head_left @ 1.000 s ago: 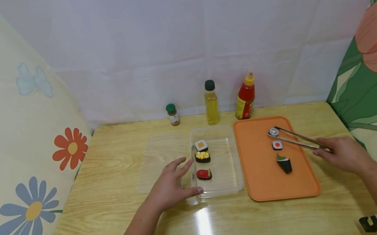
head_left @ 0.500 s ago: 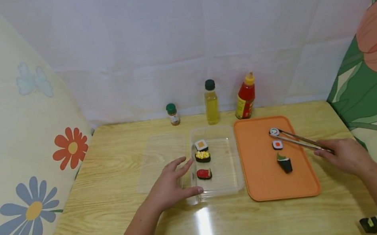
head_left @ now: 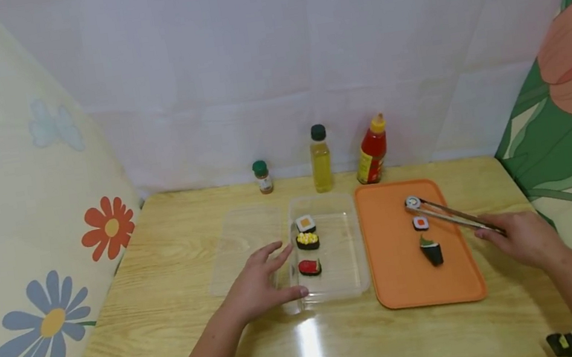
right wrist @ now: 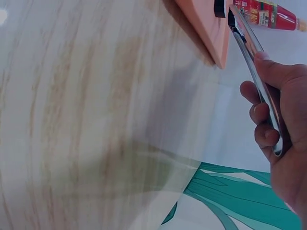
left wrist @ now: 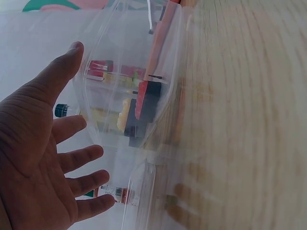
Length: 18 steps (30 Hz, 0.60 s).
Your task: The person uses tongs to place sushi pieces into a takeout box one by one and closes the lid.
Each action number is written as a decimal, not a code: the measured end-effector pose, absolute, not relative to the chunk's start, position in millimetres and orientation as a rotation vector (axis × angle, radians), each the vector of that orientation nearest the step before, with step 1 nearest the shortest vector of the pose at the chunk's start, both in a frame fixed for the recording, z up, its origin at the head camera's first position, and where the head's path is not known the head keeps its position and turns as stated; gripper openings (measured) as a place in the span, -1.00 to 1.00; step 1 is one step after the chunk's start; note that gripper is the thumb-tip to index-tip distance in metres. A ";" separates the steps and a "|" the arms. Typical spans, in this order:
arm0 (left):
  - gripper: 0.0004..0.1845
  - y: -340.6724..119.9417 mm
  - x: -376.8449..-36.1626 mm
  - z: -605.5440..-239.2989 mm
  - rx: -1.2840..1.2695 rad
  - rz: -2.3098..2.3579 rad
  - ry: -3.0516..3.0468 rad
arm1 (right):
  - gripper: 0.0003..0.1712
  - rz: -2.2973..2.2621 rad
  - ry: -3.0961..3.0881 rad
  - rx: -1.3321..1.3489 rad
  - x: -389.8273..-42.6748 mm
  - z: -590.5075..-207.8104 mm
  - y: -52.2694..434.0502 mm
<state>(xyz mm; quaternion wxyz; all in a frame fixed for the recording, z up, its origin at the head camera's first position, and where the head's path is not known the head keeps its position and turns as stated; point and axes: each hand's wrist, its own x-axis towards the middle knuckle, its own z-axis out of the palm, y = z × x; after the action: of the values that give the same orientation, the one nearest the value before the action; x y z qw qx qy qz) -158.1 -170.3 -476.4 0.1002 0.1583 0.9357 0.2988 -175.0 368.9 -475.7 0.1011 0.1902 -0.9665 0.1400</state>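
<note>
My right hand grips metal tongs. At the far part of the orange tray, the tong tips are on either side of a round sushi roll. Below that roll on the tray lie a square roll with a red centre and a dark hand roll. My left hand, fingers spread, is at the left side of a clear plastic container; firm contact is hard to tell. Inside sit an orange-centred roll, a corn-topped sushi and a red-topped sushi.
A clear lid lies on the table left of the container. Along the back wall stand a small green-capped spice jar, an oil bottle and a red sauce bottle.
The tong tips have drawn in around the round roll, and it has shifted slightly left with them. My left hand has stayed in place.
</note>
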 end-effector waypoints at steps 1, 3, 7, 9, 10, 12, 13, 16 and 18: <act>0.09 -170.3 -158.1 -476.2 0.468 0.880 2.769 | -0.61 0.408 -2.847 0.569 -175.1 -474.9 368.2; 0.09 -170.5 -158.2 -476.1 0.471 0.877 2.771 | -0.60 0.404 -2.841 0.578 -175.1 -473.1 366.7; 0.09 -170.6 -158.2 -476.6 0.473 0.874 2.773 | -0.58 0.407 -2.847 0.595 -174.0 -467.9 362.6; 0.09 -170.6 -158.3 -476.9 0.473 0.876 2.772 | -0.59 0.411 -2.837 0.618 -173.6 -465.4 360.0; 0.09 -170.6 -158.3 -477.0 0.472 0.877 2.771 | -0.60 0.414 -2.829 0.630 -173.3 -464.0 358.5; 0.09 -170.5 -158.4 -477.1 0.470 0.879 2.770 | -0.62 0.414 -2.809 0.655 -172.8 -461.5 355.4; 0.09 -170.5 -158.4 -477.1 0.470 0.880 2.769 | -0.62 0.413 -2.799 0.663 -172.7 -460.3 353.9; 0.09 -170.4 -158.6 -477.0 0.468 0.879 2.768 | -0.62 0.411 -2.779 0.685 -173.0 -457.1 349.4; 0.09 -170.3 -158.6 -476.8 0.468 0.878 2.767 | -0.62 0.411 -2.776 0.699 -173.6 -455.5 346.7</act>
<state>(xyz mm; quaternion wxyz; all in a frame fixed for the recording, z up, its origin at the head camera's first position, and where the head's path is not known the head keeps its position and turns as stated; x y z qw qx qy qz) -158.6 -170.3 -476.8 0.1003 0.1584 0.9362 0.2971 -173.6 346.7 -455.5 0.1245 0.2397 -0.9525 0.1408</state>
